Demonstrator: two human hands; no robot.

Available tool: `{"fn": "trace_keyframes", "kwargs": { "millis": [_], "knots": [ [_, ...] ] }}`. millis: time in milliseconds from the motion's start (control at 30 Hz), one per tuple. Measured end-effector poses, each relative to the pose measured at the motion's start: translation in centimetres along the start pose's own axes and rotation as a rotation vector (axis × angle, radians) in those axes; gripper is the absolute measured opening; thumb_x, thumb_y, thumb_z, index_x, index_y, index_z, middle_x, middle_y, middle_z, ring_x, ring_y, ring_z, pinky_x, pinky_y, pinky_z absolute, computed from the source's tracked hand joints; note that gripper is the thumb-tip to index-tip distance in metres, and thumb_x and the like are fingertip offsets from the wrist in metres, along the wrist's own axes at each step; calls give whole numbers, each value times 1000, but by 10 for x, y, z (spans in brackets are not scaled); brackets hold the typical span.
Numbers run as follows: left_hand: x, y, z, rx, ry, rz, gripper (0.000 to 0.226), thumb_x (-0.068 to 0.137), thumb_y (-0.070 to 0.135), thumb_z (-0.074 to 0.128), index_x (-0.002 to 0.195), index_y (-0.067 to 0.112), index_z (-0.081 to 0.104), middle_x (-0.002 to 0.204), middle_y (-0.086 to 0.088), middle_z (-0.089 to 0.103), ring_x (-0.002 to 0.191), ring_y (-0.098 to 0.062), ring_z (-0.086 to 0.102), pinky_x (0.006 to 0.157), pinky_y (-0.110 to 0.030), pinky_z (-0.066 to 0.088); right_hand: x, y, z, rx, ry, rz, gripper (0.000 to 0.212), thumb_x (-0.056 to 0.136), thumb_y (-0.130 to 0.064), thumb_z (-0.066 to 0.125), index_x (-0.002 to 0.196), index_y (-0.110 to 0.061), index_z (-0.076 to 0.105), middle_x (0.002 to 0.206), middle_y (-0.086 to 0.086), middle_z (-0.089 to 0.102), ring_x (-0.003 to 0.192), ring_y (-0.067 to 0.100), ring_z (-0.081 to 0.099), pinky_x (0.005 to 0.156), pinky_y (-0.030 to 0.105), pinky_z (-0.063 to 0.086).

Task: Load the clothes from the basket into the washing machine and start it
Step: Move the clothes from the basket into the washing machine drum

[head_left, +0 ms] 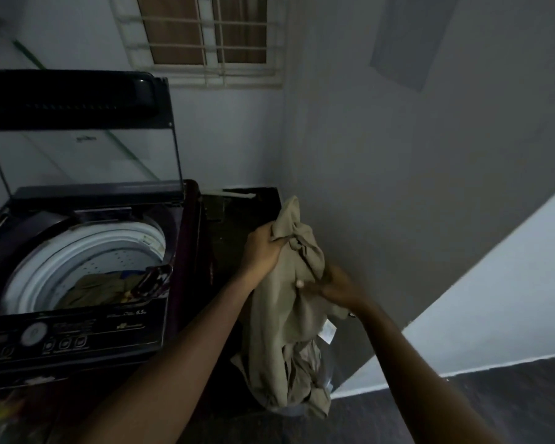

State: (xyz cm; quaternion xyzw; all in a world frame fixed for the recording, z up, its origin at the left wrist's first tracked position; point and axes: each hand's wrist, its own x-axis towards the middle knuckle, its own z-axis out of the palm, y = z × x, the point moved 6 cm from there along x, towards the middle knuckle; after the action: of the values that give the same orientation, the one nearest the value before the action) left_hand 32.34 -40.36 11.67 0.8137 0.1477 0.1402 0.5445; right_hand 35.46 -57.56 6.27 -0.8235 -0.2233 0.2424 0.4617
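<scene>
left hand (263, 248) gripped the top of the khaki shirt (285, 315) to lift it high | right hand (334, 288) pinched its middle | shirt hung right of the washing machine (77, 334) | lid (80, 155) was up, ready

Two bare forearms reach into view from the bottom edge, one from the lower left and one from the lower right. Neither arm shows a sleeve; both are uncovered from the frame edge to the wrist. The left hand (263, 251) and the right hand (337, 288) wear no gloves. No watch, bracelet or ring can be made out on either, though the dim light and some blur around the right hand make small details hard to tell.
</scene>
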Motion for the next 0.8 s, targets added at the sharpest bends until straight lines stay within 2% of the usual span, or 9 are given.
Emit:
{"fn": "trace_keyframes", "kwargs": {
  "millis": [100, 233, 333, 433, 467, 533, 633, 733, 800],
  "knots": [
    [3, -2, -6, 4, -2, -10, 26, 93, 22, 65, 116, 10, 67, 114, -10, 70, 106, -24, 64, 89, -37, 53, 0, 45, 4, -228, 114, 97, 35, 89, -33, 65, 117, -12, 61, 110, 4, 67, 100, 22, 64, 79, 32, 51],
    [4, -24, -29, 157, 12, -68, 32, 92, 29, 65, 120, 14, 65, 116, -8, 68, 108, -27, 64, 89, -37, 54, 0, 7, -33, -191, 358, -37, 10, 86, -10, 57, 85, -9, 67, 80, 3, 62, 81, 15, 60, 61, 20, 35],
    [0, -31, -23, 229, -139, -78, 71, 78, 30, 81, 140, 15, 49, 136, -7, 57, 123, -24, 55, 100, -34, 47, 10, -44, -66, -187, 517, -143, 13, 80, 1, 60, 81, -8, 70, 78, 10, 69, 80, 12, 58, 62, 25, 37],
    [-4, -16, -3, 88, -279, 41, 109, 60, 32, 94, 150, 18, 34, 148, -2, 46, 134, -14, 46, 110, -31, 41, 27, -89, -72, -211, 534, -207, 24, 75, 4, 56, 82, -11, 73, 85, 9, 73, 81, 15, 62, 68, 29, 45],
    [-6, -8, 5, 44, -298, 80, 106, 61, 33, 94, 149, 20, 35, 146, 2, 47, 132, -10, 47, 106, -24, 43, 32, -104, -68, -194, 513, -231, 25, 74, 4, 55, 82, -11, 73, 84, 8, 73, 81, 16, 63, 70, 30, 47],
    [-8, 2, 13, -18, -228, 57, 80, 74, 31, 85, 142, 21, 44, 135, 6, 55, 124, -10, 53, 95, -17, 45, 37, -133, -57, -96, 447, -282, 27, 76, 6, 52, 82, -9, 73, 82, 6, 71, 79, 15, 63, 71, 32, 51],
    [2, 11, 0, 1, 21, -23, 36, 93, 22, 61, 128, 17, 60, 123, -3, 64, 116, -24, 60, 90, -28, 48, 32, -154, -48, 181, 277, -315, 32, 82, 15, 47, 97, 0, 70, 91, 13, 70, 82, 18, 66, 74, 33, 55],
    [9, 27, -21, 17, 153, -16, 30, 96, 14, 53, 124, 12, 63, 123, -11, 66, 115, -29, 60, 90, -29, 47, 12, -135, -53, 300, 98, -319, 35, 85, 3, 64, 118, -8, 64, 114, 5, 68, 104, 13, 64, 88, 29, 54],
    [11, 40, -30, -26, 177, -3, 31, 92, 9, 54, 122, 9, 63, 122, -14, 66, 115, -30, 61, 90, -29, 46, 3, -95, -56, 250, 61, -230, 57, 76, -10, 78, 127, -22, 58, 129, -6, 60, 122, 9, 54, 100, 33, 46]
  ]
}}
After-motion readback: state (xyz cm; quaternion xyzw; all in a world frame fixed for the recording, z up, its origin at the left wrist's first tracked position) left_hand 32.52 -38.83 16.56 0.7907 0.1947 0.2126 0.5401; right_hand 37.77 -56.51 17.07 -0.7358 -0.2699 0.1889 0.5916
